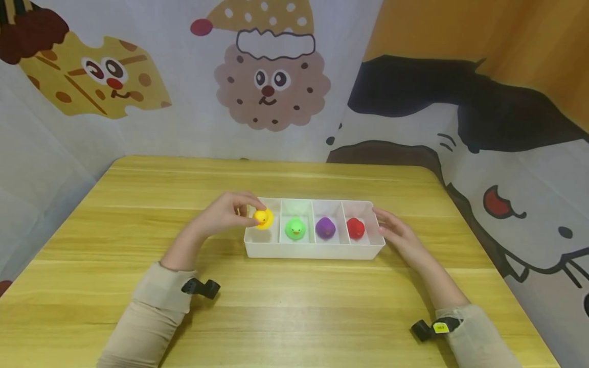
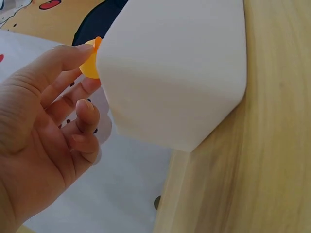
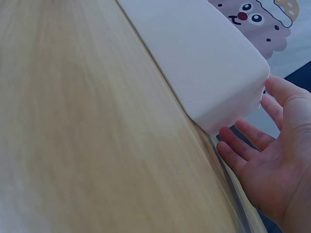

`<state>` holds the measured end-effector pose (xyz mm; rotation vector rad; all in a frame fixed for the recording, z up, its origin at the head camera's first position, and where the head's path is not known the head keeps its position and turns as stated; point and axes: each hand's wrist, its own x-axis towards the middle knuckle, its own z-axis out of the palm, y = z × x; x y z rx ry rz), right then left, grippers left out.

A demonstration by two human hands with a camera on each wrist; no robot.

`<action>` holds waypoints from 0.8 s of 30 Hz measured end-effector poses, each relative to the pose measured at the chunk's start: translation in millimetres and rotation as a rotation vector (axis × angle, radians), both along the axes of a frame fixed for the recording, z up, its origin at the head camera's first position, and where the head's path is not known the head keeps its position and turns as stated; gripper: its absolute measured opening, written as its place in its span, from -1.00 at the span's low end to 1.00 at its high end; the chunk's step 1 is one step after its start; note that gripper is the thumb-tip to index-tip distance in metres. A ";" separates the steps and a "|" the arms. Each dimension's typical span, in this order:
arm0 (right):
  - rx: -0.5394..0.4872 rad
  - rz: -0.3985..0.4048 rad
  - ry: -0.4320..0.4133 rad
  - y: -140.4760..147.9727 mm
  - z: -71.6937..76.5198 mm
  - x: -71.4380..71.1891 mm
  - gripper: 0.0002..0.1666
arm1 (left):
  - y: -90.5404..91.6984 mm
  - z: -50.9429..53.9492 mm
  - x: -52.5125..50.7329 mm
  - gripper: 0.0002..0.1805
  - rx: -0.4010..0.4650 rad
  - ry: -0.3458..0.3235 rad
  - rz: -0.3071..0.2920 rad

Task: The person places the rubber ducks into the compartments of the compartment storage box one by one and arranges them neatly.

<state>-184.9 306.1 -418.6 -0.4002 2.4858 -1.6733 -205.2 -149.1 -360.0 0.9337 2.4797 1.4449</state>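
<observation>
A white divided box [image 1: 310,251] stands on the wooden table, its compartments in a row. My left hand [image 1: 230,212] pinches a yellow rubber duck [image 1: 263,219] between thumb and fingers at the leftmost compartment; in the left wrist view the duck [image 2: 90,65] shows just past the box's rim. Further along sit a green duck [image 1: 295,228], a purple duck [image 1: 325,228] and a red duck [image 1: 356,228], one to a compartment. At the box's right end is my right hand [image 1: 399,236], its fingers extended against the end wall, as the right wrist view also shows.
The wooden table [image 1: 285,312] reaches back to a curtain [image 1: 175,138] printed with cartoon figures. Each sleeve carries a small black wrist camera, one on the left [image 1: 202,289] and one on the right [image 1: 432,329].
</observation>
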 end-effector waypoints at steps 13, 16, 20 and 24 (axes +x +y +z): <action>0.020 -0.005 0.013 -1.2 0.8 0.0 -0.38 | 1.4 -8.6 -4.0 -0.73 -0.064 -0.030 0.029; 0.009 -0.006 0.011 -1.0 0.2 -0.6 -0.38 | 1.6 -11.0 -5.1 -0.72 -0.068 -0.043 0.031; 0.001 0.001 0.009 -0.2 -1.2 -0.9 -0.37 | 2.7 -14.4 -6.7 -0.71 -0.072 -0.065 0.027; 0.004 0.004 0.010 0.8 -1.8 -0.5 -0.37 | 4.3 -17.0 -7.9 -0.69 -0.083 -0.067 0.023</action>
